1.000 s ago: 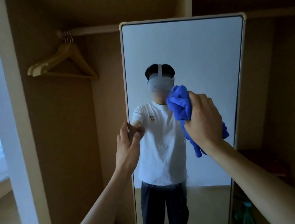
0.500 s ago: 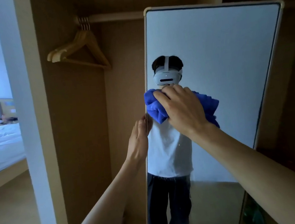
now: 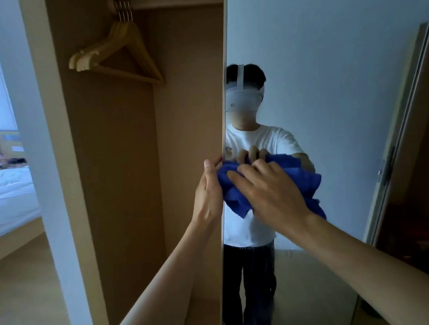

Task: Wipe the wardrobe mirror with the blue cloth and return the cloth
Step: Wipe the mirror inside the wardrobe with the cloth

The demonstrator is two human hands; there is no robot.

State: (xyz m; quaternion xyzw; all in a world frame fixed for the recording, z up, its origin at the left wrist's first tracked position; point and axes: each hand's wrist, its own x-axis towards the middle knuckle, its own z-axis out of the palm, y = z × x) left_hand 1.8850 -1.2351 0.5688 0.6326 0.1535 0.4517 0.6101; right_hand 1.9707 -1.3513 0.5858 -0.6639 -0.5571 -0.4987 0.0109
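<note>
Head view shows the right hand [image 3: 271,196] pressing the blue cloth [image 3: 306,183] flat against the mirror [image 3: 330,74] while the left hand [image 3: 208,191] grips its edge, so a hard push could swing it.

The cloth [image 3: 306,183] looks soft and matt (thick, plush folds); the mirror [image 3: 343,73] is glossy; at 10 o'clock, smooth wooden hangers [image 3: 118,54].

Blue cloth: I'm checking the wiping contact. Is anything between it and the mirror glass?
Nothing visible. The right hand presses the blue cloth straight against the mirror; the left hand only grips the mirror's left edge.
</note>
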